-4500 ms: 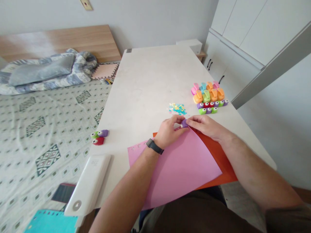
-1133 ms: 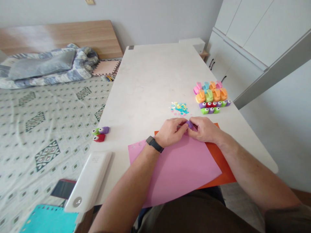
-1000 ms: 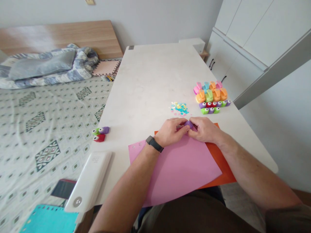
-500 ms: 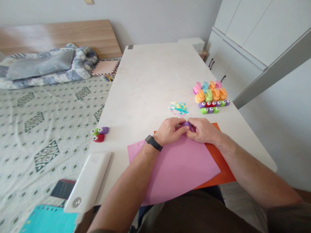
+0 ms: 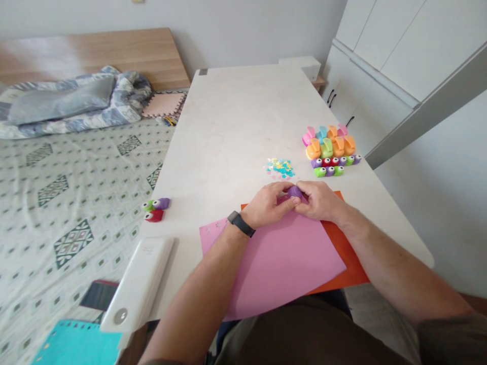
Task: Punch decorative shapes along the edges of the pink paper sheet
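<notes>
Purple punch (image 5: pixel 294 192) partly hidden behind the hands (image 5: pixel 267 205) (image 5: pixel 322 201)

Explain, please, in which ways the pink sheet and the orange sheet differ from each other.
The pink sheet lies on top and is largely exposed; the orange sheet lies beneath, mostly covered. The pink sheet has small flower-like cutouts near its far left corner; the visible parts of the orange sheet show none. Both look thin and are single-coloured.

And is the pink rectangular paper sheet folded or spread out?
Spread out: the pink sheet shows one broad face with no visible fold, overlapping the orange paper sheet; covered parts cannot be judged.
</notes>
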`<state>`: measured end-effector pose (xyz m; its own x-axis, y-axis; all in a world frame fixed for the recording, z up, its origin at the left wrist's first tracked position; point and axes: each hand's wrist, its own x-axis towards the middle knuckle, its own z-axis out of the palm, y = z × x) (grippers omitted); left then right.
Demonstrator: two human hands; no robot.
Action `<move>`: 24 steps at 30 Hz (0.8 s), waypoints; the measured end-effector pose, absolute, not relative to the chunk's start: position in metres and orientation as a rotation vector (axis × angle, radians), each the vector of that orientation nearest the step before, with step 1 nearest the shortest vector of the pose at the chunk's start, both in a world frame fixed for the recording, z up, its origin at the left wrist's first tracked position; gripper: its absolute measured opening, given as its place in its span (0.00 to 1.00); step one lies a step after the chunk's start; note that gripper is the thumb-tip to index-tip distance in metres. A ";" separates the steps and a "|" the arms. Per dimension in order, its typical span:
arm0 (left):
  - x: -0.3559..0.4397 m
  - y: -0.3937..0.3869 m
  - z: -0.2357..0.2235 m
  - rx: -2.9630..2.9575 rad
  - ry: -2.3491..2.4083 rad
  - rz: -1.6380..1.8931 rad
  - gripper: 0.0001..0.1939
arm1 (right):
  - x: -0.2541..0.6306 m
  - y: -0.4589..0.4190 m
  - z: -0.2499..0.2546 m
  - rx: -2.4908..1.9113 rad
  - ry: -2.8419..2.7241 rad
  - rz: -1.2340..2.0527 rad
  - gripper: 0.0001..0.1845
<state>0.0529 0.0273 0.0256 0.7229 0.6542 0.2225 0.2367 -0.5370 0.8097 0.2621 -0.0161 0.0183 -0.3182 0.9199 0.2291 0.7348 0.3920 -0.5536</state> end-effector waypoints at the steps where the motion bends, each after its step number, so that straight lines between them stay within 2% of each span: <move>1: 0.053 0.028 0.025 2.096 0.671 0.654 0.20 | 0.262 -0.016 0.018 -1.415 -2.150 0.470 0.14; 18: 0.051 0.033 0.020 2.044 0.676 0.583 0.21 | 0.261 -0.019 0.014 -1.428 -2.182 0.469 0.14; 24: 0.051 0.030 0.025 2.034 0.681 0.678 0.21 | 0.260 -0.015 0.021 -1.424 -2.129 0.471 0.13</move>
<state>0.0510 0.0299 0.0254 0.7030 0.6801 0.2082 0.2106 -0.4786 0.8524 0.2596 -0.0154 0.0208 -0.3035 0.9235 0.2348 0.7383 0.3837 -0.5547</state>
